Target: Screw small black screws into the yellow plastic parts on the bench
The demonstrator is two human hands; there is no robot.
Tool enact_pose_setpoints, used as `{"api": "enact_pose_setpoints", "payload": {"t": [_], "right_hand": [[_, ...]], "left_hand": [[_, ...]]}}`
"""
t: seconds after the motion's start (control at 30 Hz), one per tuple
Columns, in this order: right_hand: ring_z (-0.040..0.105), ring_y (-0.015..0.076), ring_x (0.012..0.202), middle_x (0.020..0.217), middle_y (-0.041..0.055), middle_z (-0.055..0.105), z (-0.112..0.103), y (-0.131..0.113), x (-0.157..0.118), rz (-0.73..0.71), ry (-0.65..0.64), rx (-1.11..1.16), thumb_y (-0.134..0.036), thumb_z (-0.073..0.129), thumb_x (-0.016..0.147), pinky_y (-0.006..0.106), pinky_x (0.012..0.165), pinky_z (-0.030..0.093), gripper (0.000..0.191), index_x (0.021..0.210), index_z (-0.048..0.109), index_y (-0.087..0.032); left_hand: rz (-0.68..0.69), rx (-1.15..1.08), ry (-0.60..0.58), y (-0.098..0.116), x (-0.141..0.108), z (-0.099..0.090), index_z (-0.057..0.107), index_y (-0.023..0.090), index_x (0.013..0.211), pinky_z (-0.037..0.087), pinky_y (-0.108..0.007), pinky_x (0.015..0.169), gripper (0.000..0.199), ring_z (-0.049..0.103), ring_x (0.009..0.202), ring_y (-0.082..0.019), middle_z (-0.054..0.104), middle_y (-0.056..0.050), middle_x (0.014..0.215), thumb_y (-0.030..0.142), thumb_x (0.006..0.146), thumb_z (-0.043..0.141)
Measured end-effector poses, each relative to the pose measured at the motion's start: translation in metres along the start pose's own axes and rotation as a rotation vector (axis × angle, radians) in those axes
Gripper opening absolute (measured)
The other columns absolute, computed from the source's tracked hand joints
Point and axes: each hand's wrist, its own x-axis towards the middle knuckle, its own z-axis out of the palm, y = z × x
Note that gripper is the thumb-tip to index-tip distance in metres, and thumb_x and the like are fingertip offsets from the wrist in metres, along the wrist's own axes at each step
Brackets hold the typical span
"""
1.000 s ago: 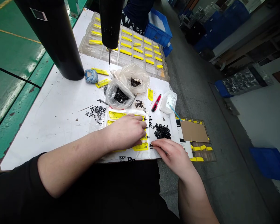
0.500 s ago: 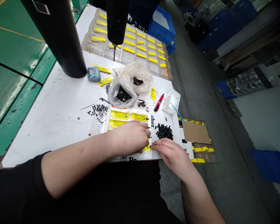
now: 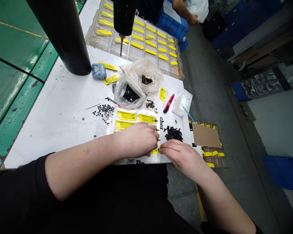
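On a white printed sheet [image 3: 104, 129] lie yellow plastic parts [image 3: 127, 115] in rows, with small black pieces at some of their right ends. My left hand [image 3: 144, 139] rests over the lower rows with its fingers curled down on a yellow part [image 3: 154, 151], whose left portion it hides. At that part's right end, my right hand [image 3: 178, 154] pinches a small black piece, mostly covered by the fingertips. Just beyond the right hand is a pile of black pieces [image 3: 173, 133].
Two plastic bags [image 3: 120, 97] of small dark parts stand behind the sheet. A red utility knife [image 3: 169, 104] and a white box [image 3: 182, 102] lie to the right. An electric screwdriver [image 3: 125, 19] hangs above, before a tray [image 3: 127, 55] of yellow parts. Another person's hand [image 3: 192, 19] shows at the back.
The view has shifted slightly, so the tabletop sits a little higher. Both hands stay at the same yellow part. A person's arm with a white bag has come into view at the back.
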Motion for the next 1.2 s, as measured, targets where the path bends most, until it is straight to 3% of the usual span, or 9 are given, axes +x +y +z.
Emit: {"api": "enact_pose_setpoints", "payload": {"t": [0.17, 0.37, 0.67, 0.93, 1.03, 1.2], "right_hand": [[0.071, 0.0253, 0.106, 0.116, 0.0074, 0.076, -0.004, -0.004, 0.003, 0.02, -0.04, -0.078, -0.01, 0.046, 0.115, 0.04, 0.086, 0.063, 0.031, 0.121, 0.074, -0.021], [0.071, 0.0255, 0.101, 0.113, 0.0075, 0.074, 0.004, -0.002, -0.003, 0.1, 0.011, -0.075, -0.016, 0.056, 0.114, 0.043, 0.087, 0.063, 0.018, 0.12, 0.072, -0.018], [0.068, 0.0276, 0.103, 0.116, 0.0103, 0.074, 0.011, -0.012, -0.005, 0.159, 0.02, -0.135, -0.015, 0.051, 0.114, 0.043, 0.088, 0.062, 0.023, 0.118, 0.073, -0.019], [0.068, 0.0264, 0.102, 0.116, 0.0067, 0.075, 0.008, -0.018, -0.007, 0.215, 0.011, -0.142, -0.019, 0.053, 0.116, 0.042, 0.086, 0.059, 0.021, 0.12, 0.074, -0.021], [0.07, 0.0231, 0.104, 0.119, 0.0039, 0.074, 0.009, -0.016, -0.011, 0.281, 0.057, -0.067, -0.024, 0.058, 0.116, 0.04, 0.09, 0.059, 0.018, 0.125, 0.074, -0.022], [0.07, 0.0251, 0.102, 0.11, 0.0058, 0.072, 0.014, -0.006, -0.011, 0.428, 0.292, -0.165, -0.033, 0.06, 0.115, 0.043, 0.09, 0.058, 0.02, 0.117, 0.077, -0.022]], "left_hand": [[0.005, -0.001, 0.014, -0.001, 0.0, 0.001, 0.081, 0.023, 0.078, 0.038, -0.04, 0.072, 0.019, 0.062, 0.096, -0.026, 0.077, -0.004, 0.093, 0.033, 0.084, 0.097], [-0.014, 0.026, -0.03, 0.0, 0.002, 0.001, 0.082, 0.023, 0.083, 0.04, -0.04, 0.075, 0.02, 0.064, 0.099, -0.027, 0.078, -0.005, 0.096, 0.037, 0.084, 0.096], [-0.028, 0.031, -0.079, 0.001, 0.001, -0.001, 0.083, 0.024, 0.087, 0.043, -0.043, 0.082, 0.017, 0.065, 0.105, -0.028, 0.077, -0.004, 0.102, 0.038, 0.089, 0.092], [-0.015, 0.024, -0.037, 0.001, 0.0, -0.001, 0.082, 0.023, 0.081, 0.04, -0.041, 0.075, 0.018, 0.065, 0.101, -0.027, 0.078, -0.005, 0.098, 0.035, 0.087, 0.094], [-0.022, 0.021, -0.064, 0.002, -0.001, -0.004, 0.084, 0.024, 0.086, 0.041, -0.04, 0.076, 0.016, 0.066, 0.102, -0.027, 0.078, -0.005, 0.099, 0.037, 0.088, 0.092], [-0.047, -0.02, -0.078, -0.002, -0.004, -0.017, 0.083, 0.024, 0.089, 0.044, -0.037, 0.081, 0.013, 0.066, 0.102, -0.026, 0.076, -0.005, 0.099, 0.036, 0.093, 0.087]]}}
